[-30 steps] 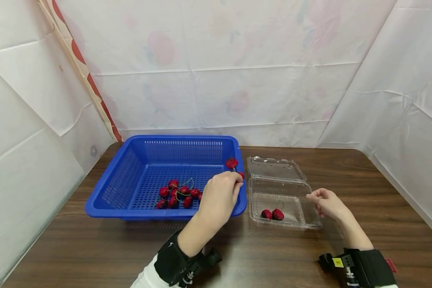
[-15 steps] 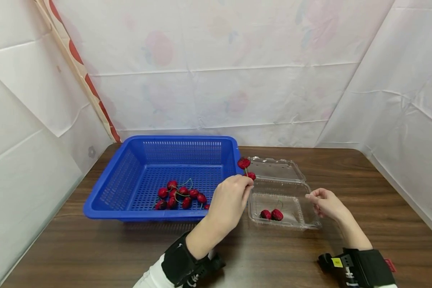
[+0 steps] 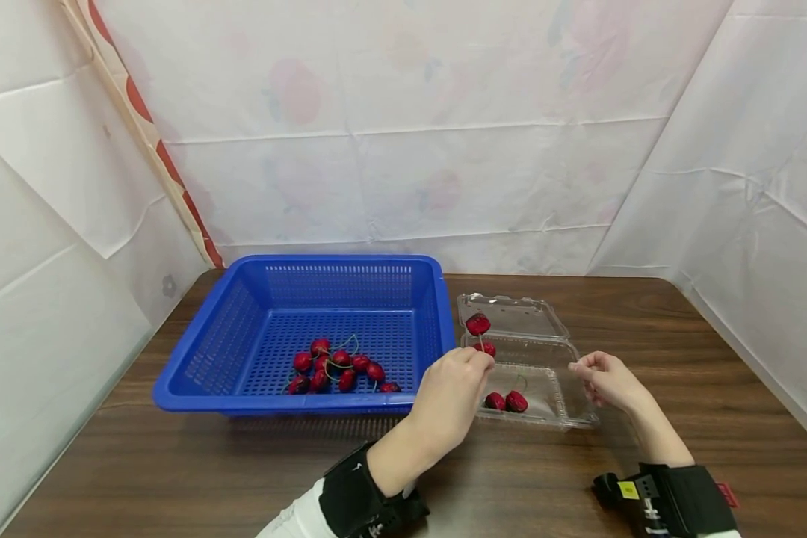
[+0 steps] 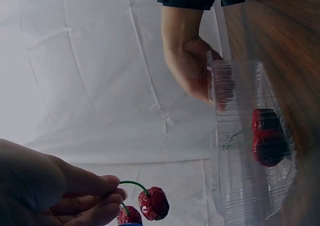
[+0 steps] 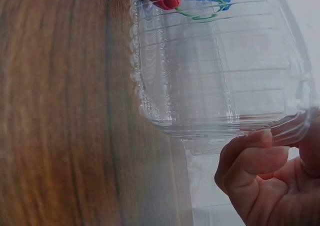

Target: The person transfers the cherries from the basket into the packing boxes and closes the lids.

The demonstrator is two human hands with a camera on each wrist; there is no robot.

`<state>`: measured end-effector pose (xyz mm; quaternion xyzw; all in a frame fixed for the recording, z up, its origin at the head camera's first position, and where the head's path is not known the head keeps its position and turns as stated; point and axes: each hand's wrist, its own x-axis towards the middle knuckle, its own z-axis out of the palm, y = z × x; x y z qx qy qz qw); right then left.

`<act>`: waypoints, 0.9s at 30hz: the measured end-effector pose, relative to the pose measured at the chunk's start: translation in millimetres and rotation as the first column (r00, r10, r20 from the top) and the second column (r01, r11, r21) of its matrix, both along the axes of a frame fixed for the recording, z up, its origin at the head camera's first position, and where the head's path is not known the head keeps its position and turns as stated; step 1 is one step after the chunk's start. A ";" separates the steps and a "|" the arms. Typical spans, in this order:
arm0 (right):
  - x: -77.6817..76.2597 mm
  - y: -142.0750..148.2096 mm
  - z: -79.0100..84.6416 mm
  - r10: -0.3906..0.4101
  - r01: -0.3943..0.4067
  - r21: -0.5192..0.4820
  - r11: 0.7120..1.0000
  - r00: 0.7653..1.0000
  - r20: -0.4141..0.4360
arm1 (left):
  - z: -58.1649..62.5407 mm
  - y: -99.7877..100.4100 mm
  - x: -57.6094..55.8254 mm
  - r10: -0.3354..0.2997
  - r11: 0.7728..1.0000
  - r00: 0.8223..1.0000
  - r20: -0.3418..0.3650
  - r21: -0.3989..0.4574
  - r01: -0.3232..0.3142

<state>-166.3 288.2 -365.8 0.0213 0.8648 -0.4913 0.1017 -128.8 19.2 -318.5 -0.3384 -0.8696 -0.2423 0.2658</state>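
Observation:
My left hand pinches the green stems of a pair of cherries between thumb and fingertips. In the head view the pair overlaps the left side of a clear plastic clamshell box, whose lid is folded back. Two more cherries lie on the box floor near its front left corner. My right hand grips the right rim of the box, thumb and fingers on either side of the plastic. Several cherries lie together in a blue basket.
The blue basket stands just left of the box on a brown wooden table. White cloth sheets hang behind and at both sides. Both wrists wear black camera bands.
My left hand has moved right with the pair of cherries, from over the basket's right edge to the left part of the box. The right hand keeps its grip on the rim.

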 end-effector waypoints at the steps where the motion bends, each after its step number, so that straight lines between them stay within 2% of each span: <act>1: -0.1 0.1 0.0 0.001 -0.001 0.000 1.000 1.000 0.000 | -0.7 1.0 0.3 0.004 1.000 1.000 0.001 -0.009 -0.004; 8: 0.0 -0.5 1.0 -0.001 0.001 -0.011 1.000 1.000 -0.004 | -7.7 7.4 0.4 0.027 0.997 1.000 -0.008 -0.071 -0.027; 15: 0.8 -0.9 1.5 0.006 -0.006 -0.011 1.000 1.000 -0.004 | -14.9 12.7 0.4 0.053 0.984 0.998 -0.047 -0.167 -0.060; 27: 1.4 -1.6 0.9 0.013 -0.012 0.009 1.000 1.000 -0.020 | -25.0 21.3 -2.6 0.074 0.964 0.990 -0.117 -0.245 -0.101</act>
